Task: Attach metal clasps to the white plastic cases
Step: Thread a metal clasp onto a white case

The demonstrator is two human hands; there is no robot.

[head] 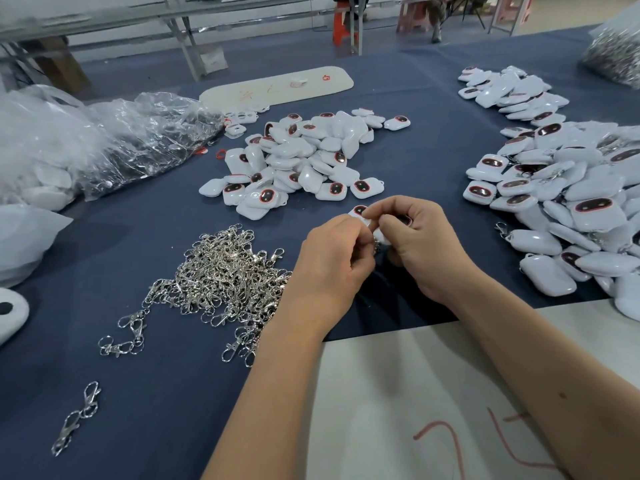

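The left hand (334, 258) and right hand (420, 242) met above the dark blue cloth-covered tabletop (156, 393), fingers curled round one glossy white rounded plastic case (360, 213) with a dark, red-rimmed oval window. A small silvery metal clasp (376, 244) showed between them — which hand pinched it I could not tell. Left of the hands lay a tangled heap of shiny metal swivel clasps (221, 275); beyond, a loose pile of white cases (304, 161); to the right, a larger pile (568, 202). Crinkled clear plastic bags (114, 140) at far left held more white pieces.
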